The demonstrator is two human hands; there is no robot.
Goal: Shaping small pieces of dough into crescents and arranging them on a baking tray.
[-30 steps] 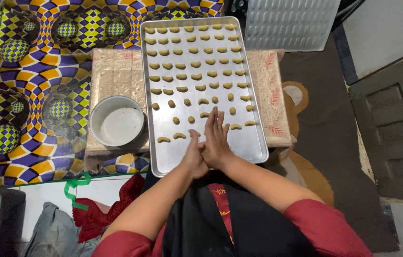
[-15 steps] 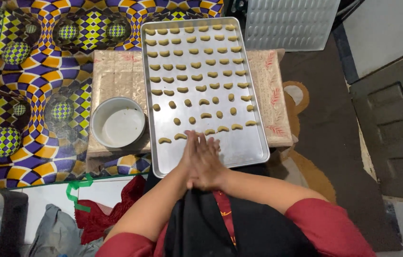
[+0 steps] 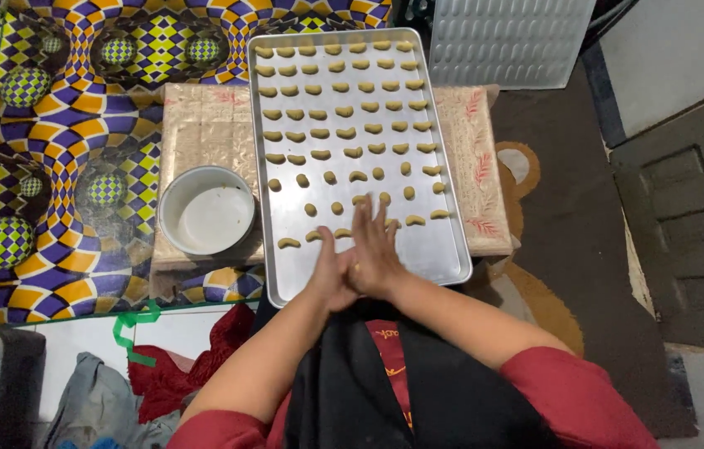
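Observation:
My left hand [image 3: 329, 278] and my right hand [image 3: 375, 249] are pressed palm to palm over the near edge of a metal baking tray [image 3: 443, 249], with a small piece of dough [image 3: 357, 268] between them. The right hand lies on top with its fingers straight and pointing away from me. The tray carries several rows of small curved dough pieces [image 3: 344, 110] and a few small round ones [image 3: 312, 209] nearer to me. Just left of my hands, a curved piece [image 3: 288, 243] lies on the tray.
A white round bowl [image 3: 206, 210] stands left of the tray on a beige patterned board [image 3: 202, 125]. A purple, yellow and orange patterned mat [image 3: 53, 150] covers the floor at left. A ribbed metal sheet [image 3: 506, 37] lies beyond the tray.
My palms have stayed together while sliding against each other: the right hand has moved forward over the left, and both have shifted slightly.

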